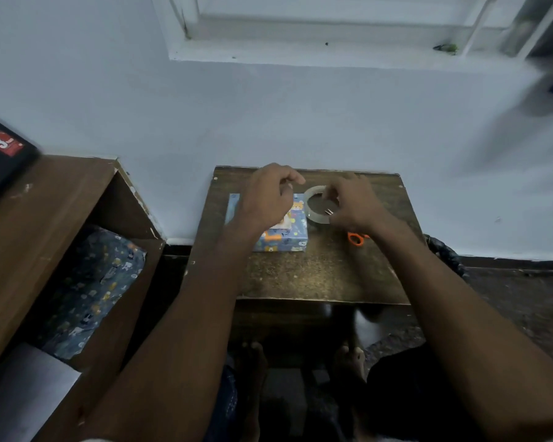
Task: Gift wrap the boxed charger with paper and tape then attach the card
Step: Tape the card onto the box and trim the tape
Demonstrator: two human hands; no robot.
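So I'm leaning over the little dark wooden table (316, 275), both arms stretched forward and my hands up near its far edge by the wall. The wrapped box (288, 239), in blue paper with a bear print, is sitting on the table's left half, and my left hand (268, 197) is hovering right over it, wrist bent, fingers curled in with the thumb and forefinger nearly meeting, maybe pinching a tape end, can't really tell. My right hand (353, 204) is gripping the clear tape roll (316, 207), which sits just right of the box. The orange-handled scissors (356, 238) are lying on the table under my right wrist. Leftover wrapping paper (90, 291) is sitting in the wooden cabinet (45, 199) left of the table.
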